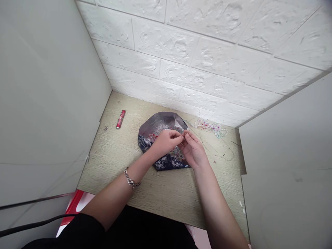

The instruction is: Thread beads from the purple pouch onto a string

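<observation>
My left hand [166, 141] and my right hand [193, 149] meet fingertip to fingertip above a dark blue patterned box [155, 128] filled with small coloured beads. Both hands are pinched on something tiny that I cannot make out, possibly a bead or a thin thread. A thin clear thread [223, 152] loops over the table to the right of my right hand. My left wrist carries a metal chain bracelet [131, 180].
A strand of strung pale beads [210, 126] lies by the back wall, right of the box. A red tube [120, 119] lies at the back left. White panels close in both sides, a white brick wall the back. A black cable [31, 224] crosses the lower left.
</observation>
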Tool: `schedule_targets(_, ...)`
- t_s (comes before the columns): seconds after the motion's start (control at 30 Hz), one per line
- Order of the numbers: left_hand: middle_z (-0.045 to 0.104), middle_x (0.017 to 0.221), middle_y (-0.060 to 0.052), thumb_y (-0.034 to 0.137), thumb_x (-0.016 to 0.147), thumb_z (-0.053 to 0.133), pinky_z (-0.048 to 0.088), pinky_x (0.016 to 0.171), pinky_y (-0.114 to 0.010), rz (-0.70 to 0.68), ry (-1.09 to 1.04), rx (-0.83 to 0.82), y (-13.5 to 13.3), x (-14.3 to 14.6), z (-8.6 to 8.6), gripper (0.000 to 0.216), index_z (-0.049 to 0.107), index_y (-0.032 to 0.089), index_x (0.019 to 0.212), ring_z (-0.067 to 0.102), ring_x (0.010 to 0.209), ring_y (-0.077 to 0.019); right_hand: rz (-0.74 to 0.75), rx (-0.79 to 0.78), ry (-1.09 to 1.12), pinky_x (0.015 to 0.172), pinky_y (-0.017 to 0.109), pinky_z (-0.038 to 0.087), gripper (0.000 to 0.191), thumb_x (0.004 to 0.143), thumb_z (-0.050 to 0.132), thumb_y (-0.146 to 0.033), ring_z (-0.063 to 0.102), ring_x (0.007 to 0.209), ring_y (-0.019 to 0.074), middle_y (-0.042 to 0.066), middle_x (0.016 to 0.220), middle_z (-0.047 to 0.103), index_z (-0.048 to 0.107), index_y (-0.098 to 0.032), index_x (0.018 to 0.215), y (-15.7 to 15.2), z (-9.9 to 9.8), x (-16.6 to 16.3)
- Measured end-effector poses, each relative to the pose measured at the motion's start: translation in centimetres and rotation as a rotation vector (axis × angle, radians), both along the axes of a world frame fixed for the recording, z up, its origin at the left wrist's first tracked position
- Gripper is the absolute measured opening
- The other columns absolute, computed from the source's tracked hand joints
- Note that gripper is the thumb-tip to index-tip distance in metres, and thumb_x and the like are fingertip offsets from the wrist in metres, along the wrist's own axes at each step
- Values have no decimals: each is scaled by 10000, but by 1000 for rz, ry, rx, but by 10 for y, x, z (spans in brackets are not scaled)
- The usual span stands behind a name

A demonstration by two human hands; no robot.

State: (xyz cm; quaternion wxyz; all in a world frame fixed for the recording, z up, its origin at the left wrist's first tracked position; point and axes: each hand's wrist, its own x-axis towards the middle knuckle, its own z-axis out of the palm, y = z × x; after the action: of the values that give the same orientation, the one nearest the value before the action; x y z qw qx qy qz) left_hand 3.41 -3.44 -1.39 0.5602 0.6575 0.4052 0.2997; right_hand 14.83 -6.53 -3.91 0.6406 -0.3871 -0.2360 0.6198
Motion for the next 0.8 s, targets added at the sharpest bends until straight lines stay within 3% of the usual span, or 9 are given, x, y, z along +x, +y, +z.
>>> schedule_targets(0.8, 386, 409, 60, 307, 691, 469, 264, 371, -178, 11, -17, -44, 0, 0, 4, 195, 509, 141, 597, 335, 360, -38, -6, 8, -32, 712, 264, 452, 101, 641, 615, -195, 545, 672, 82, -33, 702, 596, 600, -214, 738, 0, 1, -1)
